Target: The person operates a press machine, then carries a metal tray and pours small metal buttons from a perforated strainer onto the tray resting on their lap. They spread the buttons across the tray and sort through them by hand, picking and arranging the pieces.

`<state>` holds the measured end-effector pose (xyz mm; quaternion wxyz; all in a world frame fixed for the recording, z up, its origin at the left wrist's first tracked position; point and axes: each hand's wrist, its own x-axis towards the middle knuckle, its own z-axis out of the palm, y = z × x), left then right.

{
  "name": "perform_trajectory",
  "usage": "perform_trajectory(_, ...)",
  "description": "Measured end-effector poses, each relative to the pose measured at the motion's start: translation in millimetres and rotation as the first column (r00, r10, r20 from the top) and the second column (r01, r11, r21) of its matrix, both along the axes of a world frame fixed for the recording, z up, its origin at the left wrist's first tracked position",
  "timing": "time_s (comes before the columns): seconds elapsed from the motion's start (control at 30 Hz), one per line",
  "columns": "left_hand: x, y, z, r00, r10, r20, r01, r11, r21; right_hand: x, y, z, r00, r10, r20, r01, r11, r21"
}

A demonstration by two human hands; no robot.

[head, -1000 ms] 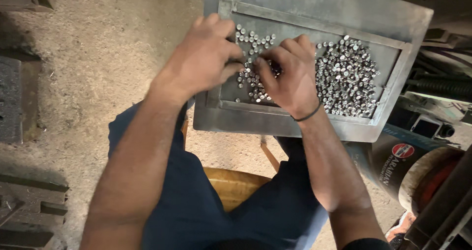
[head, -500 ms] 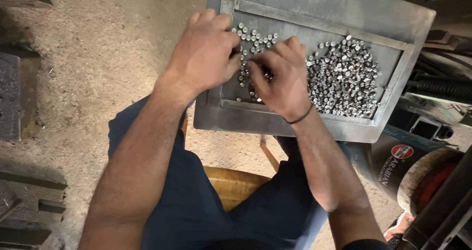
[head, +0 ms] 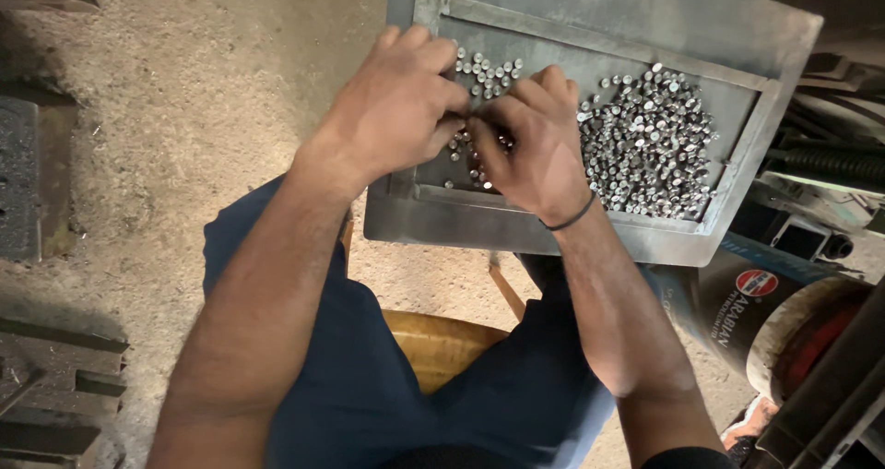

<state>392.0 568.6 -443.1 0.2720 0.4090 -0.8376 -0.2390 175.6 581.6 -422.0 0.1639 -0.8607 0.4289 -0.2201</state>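
While both our left hand (head: 392,109) and right hand (head: 535,146) pinch small metal pieces (head: 645,137) in the tray (head: 590,238), we judge sorting underway; next needs careful fingertip picking.

Fingertips of left hand (head: 398,109) and right hand (head: 532,146) hidden under each other, grip unclear. Metal tray (head: 590,12) far edge cut off. Small metal pieces (head: 645,137) too tiny to identify.

We see a dull grey flat metal tray (head: 562,234) holding shiny silver small round metal pieces (head: 645,142). Our dark navy blue cloth trousers (head: 369,386) cover a yellow-orange round wooden stool (head: 442,344). A thin black wristband (head: 570,220) circles one wrist above the sandy beige floor (head: 184,82).
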Motion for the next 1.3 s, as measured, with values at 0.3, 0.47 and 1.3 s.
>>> perform_trajectory(0.3,-5.0,1.0,-4.4,0.991,0.098,0.093,-0.086,0.987,-0.133,-3.7,-0.6,1.9,0.998,-0.059,0.032,0.058,0.998,0.026)
perform_trajectory(0.47,-4.2,1.0,-2.1,0.991,0.103,0.080,-0.093,0.989,-0.118,0.6,-0.5,-5.5,0.998,-0.039,0.045,0.041,0.998,-0.047)
perform_trajectory(1.3,-3.4,4.2,-1.7,0.997,-0.054,0.049,0.055,0.998,-0.025,-17.8,-6.8,4.9,0.998,0.045,-0.035,-0.044,0.999,0.024)
